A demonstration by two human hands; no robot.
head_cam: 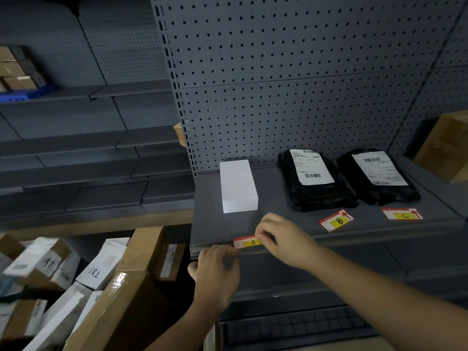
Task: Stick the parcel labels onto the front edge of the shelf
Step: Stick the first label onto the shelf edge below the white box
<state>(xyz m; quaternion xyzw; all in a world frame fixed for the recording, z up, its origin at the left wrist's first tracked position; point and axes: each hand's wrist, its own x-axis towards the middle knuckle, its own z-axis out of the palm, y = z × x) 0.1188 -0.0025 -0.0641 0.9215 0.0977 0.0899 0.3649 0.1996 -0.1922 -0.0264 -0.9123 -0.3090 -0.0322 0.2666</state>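
A red and yellow label marked A [247, 242] lies against the front edge of the grey shelf [354, 238]. My right hand [283, 239] pinches the label's right end. My left hand [217, 269] is at the label's left end, fingers curled against the shelf edge; whether it grips the label I cannot tell. Label B [336, 220] and label C [402, 214] lie flat on the shelf top, each in front of a black parcel.
On the shelf stand a white box [238, 186] and two black bagged parcels [315, 179] [378, 176]. Pegboard backs the shelf. Cardboard boxes and white parcels [101, 287] pile up lower left. A brown carton [445, 145] sits far right.
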